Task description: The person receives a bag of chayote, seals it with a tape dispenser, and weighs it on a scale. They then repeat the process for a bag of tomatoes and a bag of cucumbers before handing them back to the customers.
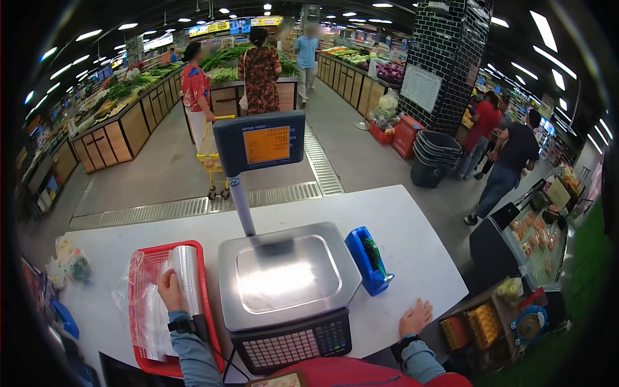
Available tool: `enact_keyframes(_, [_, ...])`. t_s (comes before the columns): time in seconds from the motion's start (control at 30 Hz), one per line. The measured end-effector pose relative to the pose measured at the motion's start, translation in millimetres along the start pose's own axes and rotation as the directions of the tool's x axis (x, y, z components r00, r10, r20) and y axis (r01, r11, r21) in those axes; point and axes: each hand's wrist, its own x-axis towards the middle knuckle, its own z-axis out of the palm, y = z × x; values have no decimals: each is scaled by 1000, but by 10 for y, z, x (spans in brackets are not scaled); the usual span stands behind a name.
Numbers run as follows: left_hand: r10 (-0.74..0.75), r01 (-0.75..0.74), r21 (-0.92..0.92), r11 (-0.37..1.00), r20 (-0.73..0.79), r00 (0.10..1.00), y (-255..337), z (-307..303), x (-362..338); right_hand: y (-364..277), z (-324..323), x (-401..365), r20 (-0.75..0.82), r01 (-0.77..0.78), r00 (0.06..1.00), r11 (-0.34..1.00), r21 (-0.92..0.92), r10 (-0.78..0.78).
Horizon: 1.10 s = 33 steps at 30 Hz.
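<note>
My left hand (171, 291) is above a red plastic basket (200, 277), its fingers curled and closed. It lies against a roll of clear plastic bags (187, 271), and loose clear film (149, 322) spreads beside and below it. What the curled fingers hold, if anything, is hidden. My right hand (416, 317) rests flat on the white table (412, 258) near its right edge, fingers spread and holding nothing. Between my hands stands a weighing scale (290, 271) with a bare metal pan, a keypad (280, 348) and a lit orange display (266, 143) on a post.
A blue tape dispenser (367, 261) stands right of the scale. Bagged produce (74, 264) lies at the table's left end. Beyond are a yellow cart (211, 155), several people, vegetable stands (122, 132), stacked black baskets (436, 157) and a tiled pillar (445, 64).
</note>
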Motion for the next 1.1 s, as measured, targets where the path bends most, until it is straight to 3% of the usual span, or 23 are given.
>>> enact_keyframes(0.1, [-22,23,-34,999,36,999,-208,-90,104,-1,17,-5,-15,-4,1000,1000,-9,4])
enact_keyframes(0.17, [-20,17,-98,995,-31,999,-241,-100,129,3,4,-4,-28,-13,1000,1000,-19,12])
enact_keyframes(0.3, [-53,49,-55,997,-66,996,-175,-93,96,-22,-23,0,-21,-12,1000,1000,-6,12])
enact_keyframes(0.43, [-80,85,-125,989,39,996,-439,-139,154,4,-9,1,-26,8,1000,1000,-3,-8])
enact_keyframes(0.63, [-114,120,-56,991,95,989,-272,-115,86,-21,-53,4,-14,6,1000,1000,10,-5])
enact_keyframes(1.1, [-93,99,-59,993,87,992,-294,-115,98,-7,-41,4,-7,4,1000,1000,21,-3])
